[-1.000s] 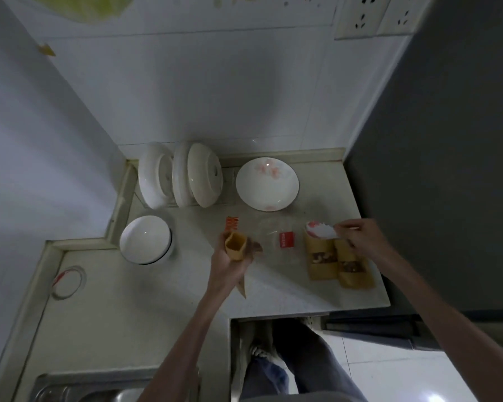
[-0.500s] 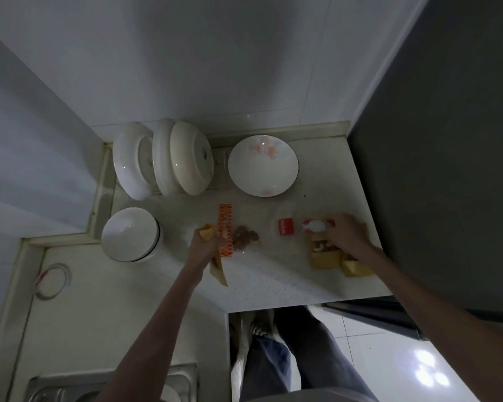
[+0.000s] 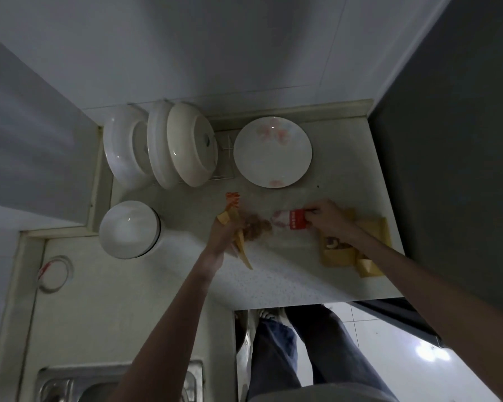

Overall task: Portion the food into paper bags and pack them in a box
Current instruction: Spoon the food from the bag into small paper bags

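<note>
Left hand: my left hand (image 3: 226, 232) is curled round an open yellow paper bag (image 3: 236, 238), mouth up near the thumb, tail trailing toward me across the counter (image 3: 288, 274).
Right hand: my right hand (image 3: 327, 217) pinches the red-labelled end of a clear food packet (image 3: 288, 221); whether the fingers close fully round it I cannot tell.
Food: brownish pieces (image 3: 257, 227) show between my hands, just beside the bag mouth, seemingly inside the clear packet.
Filled bags: two yellow bags (image 3: 357, 248) lie flat under my right forearm, one showing food at its opening.
Box: not in view.
Technique: I would hold the bag mouth wide and upright, tip the packet slowly, and let pieces slide rather than drop.
Risk: dim, blurred view; spillage onto the counter seems likely if I rush.
Clutter: plate (image 3: 272, 152) and bowl (image 3: 129, 229) stand well apart from the work.
</note>
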